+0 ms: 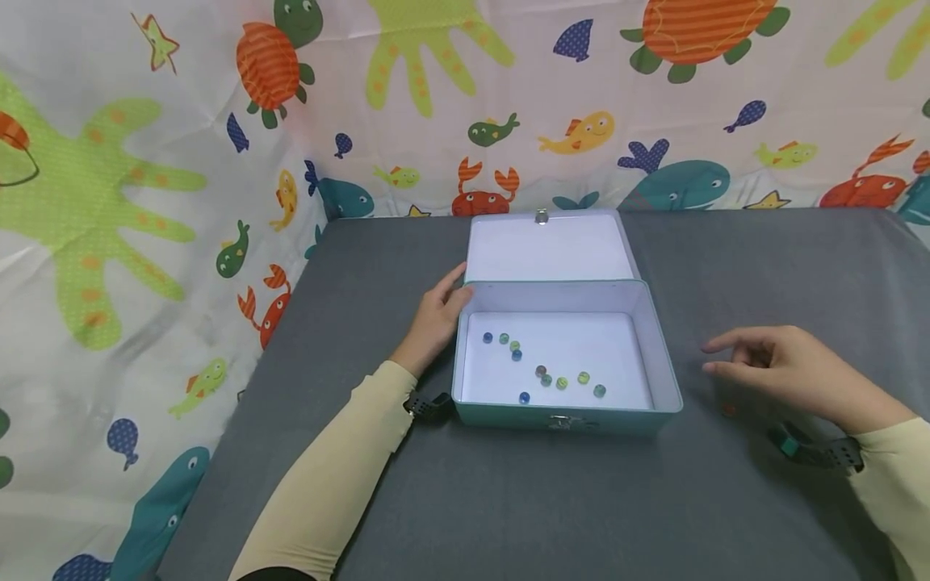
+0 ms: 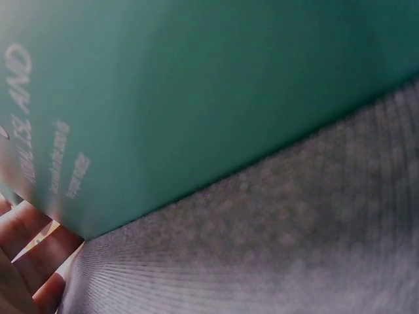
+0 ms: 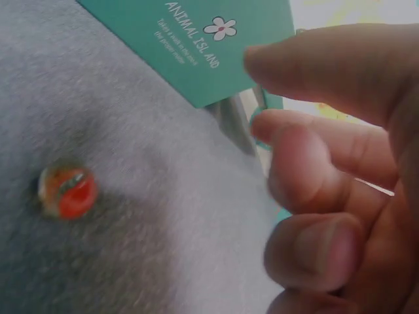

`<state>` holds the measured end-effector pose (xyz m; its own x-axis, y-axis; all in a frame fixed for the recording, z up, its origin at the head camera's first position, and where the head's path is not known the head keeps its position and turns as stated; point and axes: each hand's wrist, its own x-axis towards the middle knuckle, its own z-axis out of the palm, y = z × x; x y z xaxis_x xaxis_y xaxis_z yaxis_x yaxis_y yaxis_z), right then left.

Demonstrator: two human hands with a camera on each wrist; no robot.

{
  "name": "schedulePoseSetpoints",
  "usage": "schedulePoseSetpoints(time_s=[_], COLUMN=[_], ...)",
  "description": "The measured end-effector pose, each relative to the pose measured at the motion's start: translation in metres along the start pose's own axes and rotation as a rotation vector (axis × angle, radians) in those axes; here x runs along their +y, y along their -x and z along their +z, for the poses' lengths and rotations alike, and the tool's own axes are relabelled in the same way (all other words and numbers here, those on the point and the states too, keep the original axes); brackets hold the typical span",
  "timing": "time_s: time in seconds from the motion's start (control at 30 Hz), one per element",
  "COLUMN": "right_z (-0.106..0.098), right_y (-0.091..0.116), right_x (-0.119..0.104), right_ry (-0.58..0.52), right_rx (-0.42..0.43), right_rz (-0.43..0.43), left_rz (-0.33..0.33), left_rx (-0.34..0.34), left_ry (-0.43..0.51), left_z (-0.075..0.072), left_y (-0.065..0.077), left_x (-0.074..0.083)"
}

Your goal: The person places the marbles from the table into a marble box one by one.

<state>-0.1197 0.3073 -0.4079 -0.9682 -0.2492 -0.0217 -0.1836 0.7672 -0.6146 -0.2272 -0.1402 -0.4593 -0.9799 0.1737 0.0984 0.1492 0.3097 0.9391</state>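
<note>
A green tin box (image 1: 567,419) with a white inside stands on the table, its lid (image 1: 546,248) tipped back. Several glass marbles (image 1: 562,383) in blue, green and yellowish tones lie scattered on its floor. At the box's back left corner, my left hand (image 1: 437,319) holds the side, thumb by the rim and fingers round the corner near the hinge. Right of the box my right hand (image 1: 788,367) hovers over the table with nothing in it, index finger and thumb apart, other fingers loosely curled. An orange-red glass marble (image 3: 69,190) lies on the cloth below this hand.
Grey cloth (image 1: 552,500) covers the table. Behind and to the left hangs a white curtain (image 1: 436,153) printed with sea animals. A metal clasp (image 1: 570,422) sits on the box's front, and a catch (image 1: 541,215) tops the lid's edge.
</note>
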Motion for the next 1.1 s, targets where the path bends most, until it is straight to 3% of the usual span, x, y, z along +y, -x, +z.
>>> schedulePoseSetpoints(time_s=[0.4,0.57,1.1], right_z=[0.002,0.006,0.017], right_y=[0.025,0.032,0.034], right_x=[0.017,0.023,0.029], right_ry=[-0.029,-0.034,0.004], right_rx=[-0.087,-0.104,-0.115], right_rz=[0.09,0.087,0.096], left_rz=[0.009,0.011,-0.003], left_rx=[0.005,0.006,0.012], left_ry=[0.0,-0.003,-0.03], left_z=[-0.002,-0.004,0.002], left_y=[-0.001,0.0,0.0], left_x=[0.001,0.001,0.002])
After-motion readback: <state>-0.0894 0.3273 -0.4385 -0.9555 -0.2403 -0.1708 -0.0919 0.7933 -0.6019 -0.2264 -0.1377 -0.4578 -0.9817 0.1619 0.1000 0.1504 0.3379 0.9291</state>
